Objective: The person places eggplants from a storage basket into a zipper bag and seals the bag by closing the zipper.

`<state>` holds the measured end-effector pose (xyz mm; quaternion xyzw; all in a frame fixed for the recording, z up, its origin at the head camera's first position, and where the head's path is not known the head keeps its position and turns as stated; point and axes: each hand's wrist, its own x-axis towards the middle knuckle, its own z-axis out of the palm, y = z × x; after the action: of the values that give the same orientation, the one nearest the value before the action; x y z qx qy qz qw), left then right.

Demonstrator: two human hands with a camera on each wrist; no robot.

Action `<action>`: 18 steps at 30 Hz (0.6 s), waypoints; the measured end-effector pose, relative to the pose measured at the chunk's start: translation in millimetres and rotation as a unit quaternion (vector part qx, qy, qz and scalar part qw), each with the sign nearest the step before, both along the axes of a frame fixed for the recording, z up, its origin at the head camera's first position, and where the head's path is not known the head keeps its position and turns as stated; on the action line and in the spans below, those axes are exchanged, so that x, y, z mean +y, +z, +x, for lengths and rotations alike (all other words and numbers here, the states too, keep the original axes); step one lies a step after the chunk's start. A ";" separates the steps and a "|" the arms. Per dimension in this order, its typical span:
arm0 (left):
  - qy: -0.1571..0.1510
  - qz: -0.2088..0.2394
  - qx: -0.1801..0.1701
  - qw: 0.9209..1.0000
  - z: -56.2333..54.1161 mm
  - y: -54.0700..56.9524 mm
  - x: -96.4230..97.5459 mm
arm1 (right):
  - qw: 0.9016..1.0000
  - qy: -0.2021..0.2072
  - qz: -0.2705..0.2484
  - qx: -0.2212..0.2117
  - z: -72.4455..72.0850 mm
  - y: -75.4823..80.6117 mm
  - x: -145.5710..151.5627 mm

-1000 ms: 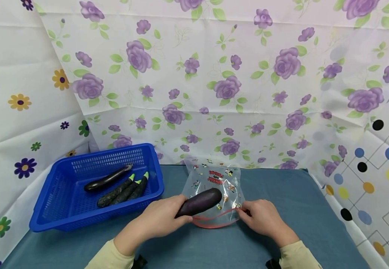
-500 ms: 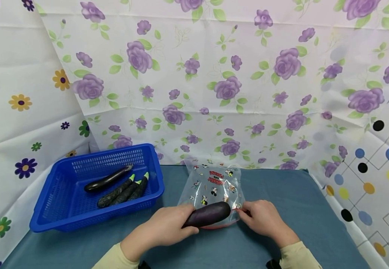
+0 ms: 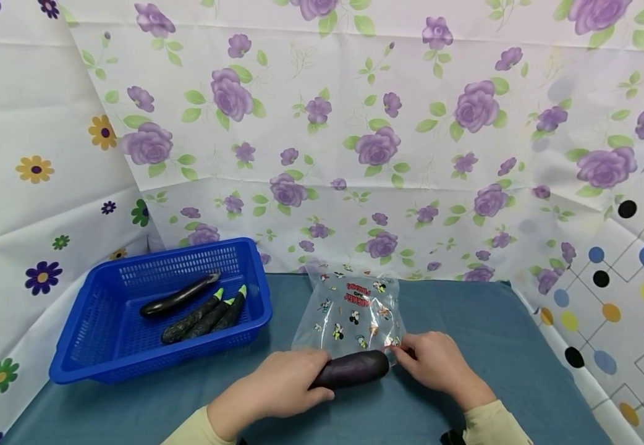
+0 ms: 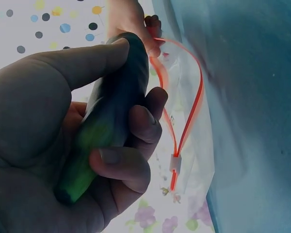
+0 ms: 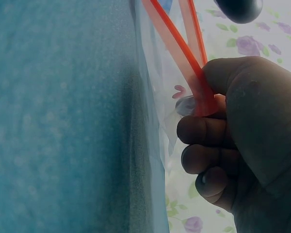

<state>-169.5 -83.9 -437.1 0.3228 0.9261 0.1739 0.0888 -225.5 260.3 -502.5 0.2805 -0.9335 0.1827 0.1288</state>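
Note:
A dark purple eggplant [image 3: 355, 369] lies in the grip of my left hand [image 3: 277, 384], its rounded end pointing right in front of the bag's mouth. In the left wrist view the fingers curl round the eggplant [image 4: 119, 97] near its greenish stem end. My right hand [image 3: 439, 364] pinches the right corner of a clear zip bag [image 3: 344, 309] printed with cartoon figures. From the right wrist view, thumb and fingers hold the red zip strip [image 5: 182, 53]. The strip [image 4: 200, 92] stands apart in a loop, with a white slider [image 4: 175, 163] at its far end.
A blue basket [image 3: 105, 364] at the left holds another eggplant [image 3: 177, 296] and several dark, bumpy vegetables with green tips [image 3: 205, 318]. A blue-grey cloth [image 3: 466, 309] covers the table. Patterned sheets [image 3: 322, 123] hang behind and at both sides.
My left hand has brought the eggplant down toward me and to the right, from over the bag to before its mouth. The right hand keeps its hold on the bag's corner.

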 end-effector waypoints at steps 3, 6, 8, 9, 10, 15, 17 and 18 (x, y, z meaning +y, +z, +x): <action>-0.001 -0.011 -0.002 1.000 0.6 -1.6 1.7 | 1.000 0.000 -0.001 -0.001 -0.4 0.4 0.0; -0.002 -0.022 0.002 1.000 1.8 -2.8 3.6 | 1.000 -0.003 0.000 -0.002 -0.5 0.5 0.1; -0.002 -0.029 0.005 1.000 2.9 -3.4 5.0 | 1.000 -0.004 0.002 -0.003 -0.5 0.4 0.0; -0.001 -0.031 0.006 0.999 3.4 -3.7 5.7 | 1.000 -0.004 0.002 -0.004 -0.4 0.4 -0.1; -0.001 -0.033 0.007 0.999 3.7 -4.1 6.4 | 1.000 -0.004 0.002 -0.004 -0.4 0.2 0.0; -0.001 -0.050 0.011 0.999 4.3 -6.3 9.7 | 1.000 -0.001 0.000 0.000 -0.3 -0.3 0.1; -0.001 -0.057 0.017 0.998 4.6 -7.2 10.7 | 1.000 0.001 -0.002 0.003 -0.3 -0.6 0.2; 0.000 -0.060 0.022 0.998 4.9 -7.5 11.1 | 1.000 0.003 -0.003 0.004 -0.3 -0.8 0.2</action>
<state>-164.5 -72.8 -444.6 0.3211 0.9365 0.1110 0.0871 -225.8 260.6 -503.3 0.2833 -0.9317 0.1845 0.1327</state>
